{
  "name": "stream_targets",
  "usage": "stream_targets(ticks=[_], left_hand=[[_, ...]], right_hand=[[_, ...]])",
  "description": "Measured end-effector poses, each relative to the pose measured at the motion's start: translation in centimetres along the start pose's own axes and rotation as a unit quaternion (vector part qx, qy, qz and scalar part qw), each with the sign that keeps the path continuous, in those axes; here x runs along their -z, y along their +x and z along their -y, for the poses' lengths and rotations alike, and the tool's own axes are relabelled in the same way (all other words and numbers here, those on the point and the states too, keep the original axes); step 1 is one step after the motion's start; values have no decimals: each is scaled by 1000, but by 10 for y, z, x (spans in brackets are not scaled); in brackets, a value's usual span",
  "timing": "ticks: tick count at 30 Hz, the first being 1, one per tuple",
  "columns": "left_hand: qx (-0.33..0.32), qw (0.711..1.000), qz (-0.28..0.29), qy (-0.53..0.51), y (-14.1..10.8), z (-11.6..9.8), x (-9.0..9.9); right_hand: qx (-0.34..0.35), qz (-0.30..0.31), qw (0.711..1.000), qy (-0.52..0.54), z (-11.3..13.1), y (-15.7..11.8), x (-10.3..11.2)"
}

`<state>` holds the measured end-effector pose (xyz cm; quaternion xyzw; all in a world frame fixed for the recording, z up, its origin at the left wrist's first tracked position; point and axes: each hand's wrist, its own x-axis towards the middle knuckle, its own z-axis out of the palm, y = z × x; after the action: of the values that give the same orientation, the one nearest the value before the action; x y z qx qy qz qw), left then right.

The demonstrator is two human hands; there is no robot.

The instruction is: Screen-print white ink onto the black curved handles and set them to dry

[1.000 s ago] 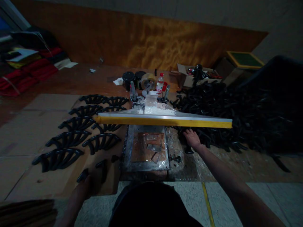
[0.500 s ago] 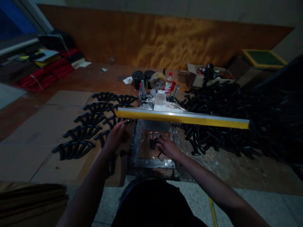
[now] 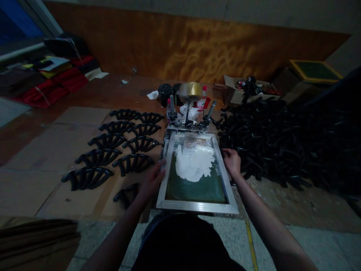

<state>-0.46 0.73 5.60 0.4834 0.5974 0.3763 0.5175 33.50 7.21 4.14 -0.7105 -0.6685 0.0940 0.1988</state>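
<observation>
A screen printing frame (image 3: 197,206) lies lowered in front of me, its aluminium border around green mesh. White ink (image 3: 194,163) is spread over the mesh's upper half, and a flat squeegee-like piece (image 3: 190,140) stands at the far end of the ink. At the frame's left edge is my left hand (image 3: 152,180), its fingers and thumb closed against the border. My right hand (image 3: 232,162) is at the right edge, fingers curled in and fingertips at the border. Whatever lies beneath the screen is hidden.
Black curved parts (image 3: 108,140) lie in fanned rows on cardboard (image 3: 31,158) at the left. A big heap of similar parts (image 3: 267,139) covers the right. Behind the hinge clamps (image 3: 187,122) stand a tape roll (image 3: 191,90), a bottle (image 3: 203,96) and a black tub (image 3: 164,94).
The raised screen frame has come down flat over the base plate, covering the small dark part. My left hand has moved down and right with it; my right hand has left the plate for the right edge.
</observation>
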Motion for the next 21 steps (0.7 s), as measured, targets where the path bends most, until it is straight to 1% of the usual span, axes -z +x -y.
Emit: stream_targets(ticks=[1,2,3,4,5,6,8,9,11,14,16,17,18,19,21], left_hand=[[16,1000,10,3,0,15,-4],[28,999,16,9,2,27,-8],[36,999,20,20,4,37,-11],[41,998,23,33,7,45,-13],[44,998,28,43,10,50,-15],[44,997,34,50,12,53,-16],[40,997,38,56,16,56,-16],[40,997,35,58,17,57,-16],[36,997,23,57,17,59,-16],[34,998,12,51,17,62,-17],[38,998,12,53,17,63,-18],[40,998,13,54,17,64,-18],[40,998,13,56,17,63,-18],[39,998,14,54,17,63,-18],[37,998,19,41,16,61,-18]], right_hand=[[-5,-26,1000,0,4,8,4],[9,-46,999,-3,14,16,6],[41,-56,998,-10,28,22,6],[83,-52,995,-21,45,28,5],[126,-30,991,-36,62,32,2],[159,8,986,-53,78,33,-1],[189,101,973,-83,102,29,-10],[197,143,965,-95,108,22,-14],[226,205,946,-111,109,3,-18],[328,253,904,-105,96,-23,-13],[388,279,875,-82,91,-28,-4],[400,290,866,-74,91,-26,0],[398,295,866,-71,93,-23,2],[387,290,872,-73,95,-20,3],[357,257,894,-83,98,-19,-1]])
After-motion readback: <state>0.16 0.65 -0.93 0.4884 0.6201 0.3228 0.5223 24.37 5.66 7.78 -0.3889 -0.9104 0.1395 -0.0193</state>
